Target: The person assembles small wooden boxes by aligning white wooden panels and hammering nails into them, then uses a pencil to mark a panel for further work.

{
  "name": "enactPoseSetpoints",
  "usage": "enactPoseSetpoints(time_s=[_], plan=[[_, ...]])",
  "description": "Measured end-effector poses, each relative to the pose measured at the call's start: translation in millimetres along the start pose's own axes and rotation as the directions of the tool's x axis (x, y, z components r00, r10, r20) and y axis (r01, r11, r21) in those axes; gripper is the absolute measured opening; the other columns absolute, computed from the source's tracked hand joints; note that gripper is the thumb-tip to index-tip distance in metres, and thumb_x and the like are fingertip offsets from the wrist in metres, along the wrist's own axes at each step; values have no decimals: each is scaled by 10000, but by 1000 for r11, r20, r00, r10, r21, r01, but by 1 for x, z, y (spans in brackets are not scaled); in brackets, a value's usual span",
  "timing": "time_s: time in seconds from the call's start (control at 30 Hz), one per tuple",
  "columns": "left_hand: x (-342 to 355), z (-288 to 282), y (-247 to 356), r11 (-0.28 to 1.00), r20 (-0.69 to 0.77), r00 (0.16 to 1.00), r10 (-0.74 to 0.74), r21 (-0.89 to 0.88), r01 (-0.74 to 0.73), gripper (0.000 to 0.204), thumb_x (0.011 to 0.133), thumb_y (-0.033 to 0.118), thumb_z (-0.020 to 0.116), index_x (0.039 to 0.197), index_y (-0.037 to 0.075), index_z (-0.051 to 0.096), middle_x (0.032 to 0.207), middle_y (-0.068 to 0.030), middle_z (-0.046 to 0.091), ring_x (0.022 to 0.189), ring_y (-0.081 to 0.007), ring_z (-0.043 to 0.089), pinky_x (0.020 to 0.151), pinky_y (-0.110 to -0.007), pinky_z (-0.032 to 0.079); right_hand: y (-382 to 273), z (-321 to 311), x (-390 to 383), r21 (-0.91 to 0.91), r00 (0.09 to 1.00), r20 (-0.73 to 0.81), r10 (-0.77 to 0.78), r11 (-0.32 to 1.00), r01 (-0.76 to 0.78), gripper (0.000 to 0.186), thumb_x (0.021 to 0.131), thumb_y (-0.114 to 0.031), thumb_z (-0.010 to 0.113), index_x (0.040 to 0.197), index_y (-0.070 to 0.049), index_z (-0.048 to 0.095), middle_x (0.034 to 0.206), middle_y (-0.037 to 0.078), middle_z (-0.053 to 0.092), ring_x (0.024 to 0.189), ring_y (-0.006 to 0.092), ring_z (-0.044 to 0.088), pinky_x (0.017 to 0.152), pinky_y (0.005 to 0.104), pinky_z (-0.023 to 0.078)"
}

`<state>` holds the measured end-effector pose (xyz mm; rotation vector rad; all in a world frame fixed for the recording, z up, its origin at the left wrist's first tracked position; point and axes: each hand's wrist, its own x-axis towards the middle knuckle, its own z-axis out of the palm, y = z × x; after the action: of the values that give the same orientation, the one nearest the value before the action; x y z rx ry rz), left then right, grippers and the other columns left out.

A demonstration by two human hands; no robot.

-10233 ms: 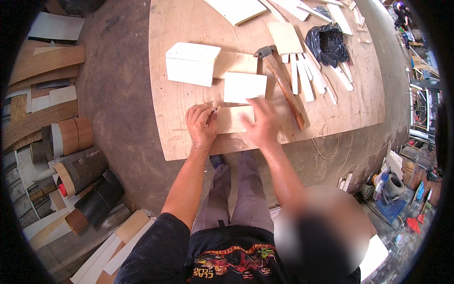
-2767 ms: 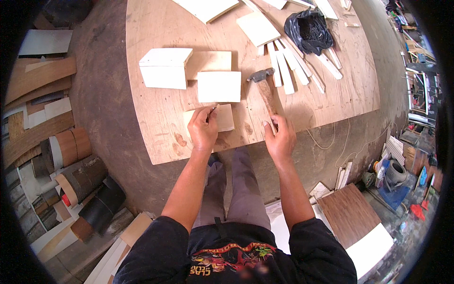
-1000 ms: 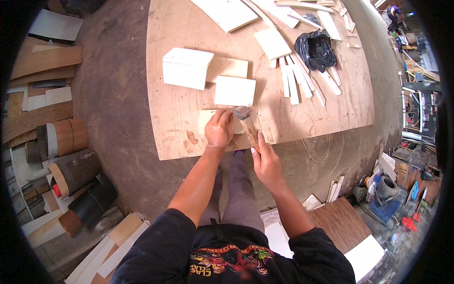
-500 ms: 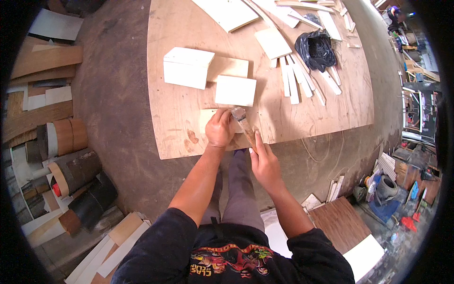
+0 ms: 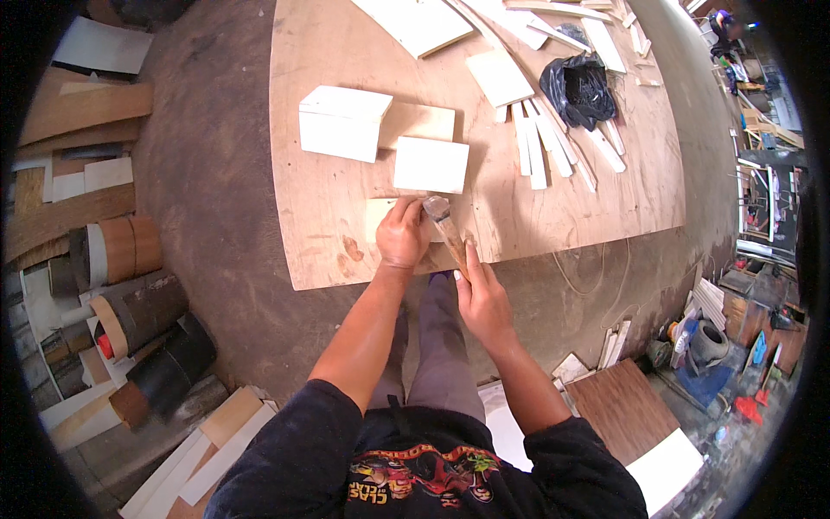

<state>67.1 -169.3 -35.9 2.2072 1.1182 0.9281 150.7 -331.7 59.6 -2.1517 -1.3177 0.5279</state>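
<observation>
My right hand [image 5: 486, 304] is closed round the wooden handle of a hammer [image 5: 448, 232]. The hammer's metal head is close beside the fingers of my left hand [image 5: 403, 237], near the table's front edge. Those left fingers are pinched together over a small pale wooden board [image 5: 377, 213]; whatever they grip is too small or hidden to make out. Just beyond lies a white rectangular block [image 5: 431, 165]. Behind that, a larger white box-like piece [image 5: 343, 123] stands against a plain wooden board [image 5: 421, 124].
The plywood table [image 5: 320, 216] also bears white boards [image 5: 415, 26], several narrow strips [image 5: 534, 151] and a black plastic bag [image 5: 577, 91] at its far right. Rolls and offcuts [image 5: 125, 246] are stacked along the left. A brown panel [image 5: 621, 400] lies at lower right; a cord trails below the table.
</observation>
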Motion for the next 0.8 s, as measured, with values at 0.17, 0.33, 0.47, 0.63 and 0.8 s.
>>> enactPoseSetpoints(time_s=[0.17, 0.33, 0.47, 0.63, 0.8], plan=[[2, -7, 1, 994, 76, 997, -34, -98, 42, 305, 746, 56, 770, 1046, 41, 714, 1056, -117, 697, 893, -323, 698, 762, -394, 575, 13, 3, -12, 153, 988, -156, 2, 988, 22, 599, 973, -80, 629, 1521, 6, 404, 1033, 241, 655, 886, 402, 676, 761, 443, 554], [-18, -30, 12, 998, 156, 986, 60, 6, -62, 396, 760, 109, 812, 1137, 33, 718, 1193, -107, 663, 1045, -344, 609, 898, -430, 520, 19, 1, -18, 150, 989, -142, 27, 989, -6, 583, 971, -76, 634, 1506, 21, 423, 1003, 231, 652, 869, 388, 676, 745, 448, 550], [-28, -31, 19, 988, 172, 982, 76, 118, -97, 455, 750, 158, 832, 1173, 34, 720, 1275, -78, 637, 1063, -325, 547, 941, -433, 478, 14, 1, -15, 138, 993, -120, 14, 990, 3, 592, 970, -79, 634, 1513, 11, 416, 1014, 230, 647, 866, 393, 677, 736, 449, 553], [-34, -25, 12, 988, 141, 986, 93, 107, -109, 473, 736, 179, 838, 1172, 33, 726, 1301, -68, 626, 1074, -317, 539, 945, -425, 472, 0, 0, -7, 125, 990, -136, -34, 991, 51, 601, 969, -86, 628, 1522, -3, 406, 1038, 227, 643, 876, 401, 679, 732, 448, 556], [-34, -26, 9, 989, 146, 985, 97, 92, -111, 470, 727, 178, 835, 1165, 44, 730, 1306, -51, 622, 1079, -321, 541, 950, -424, 471, 1, 1, -6, 93, 998, -60, 5, 996, 1, 595, 971, -96, 625, 1517, -2, 410, 1046, 221, 647, 881, 405, 676, 738, 452, 560]])
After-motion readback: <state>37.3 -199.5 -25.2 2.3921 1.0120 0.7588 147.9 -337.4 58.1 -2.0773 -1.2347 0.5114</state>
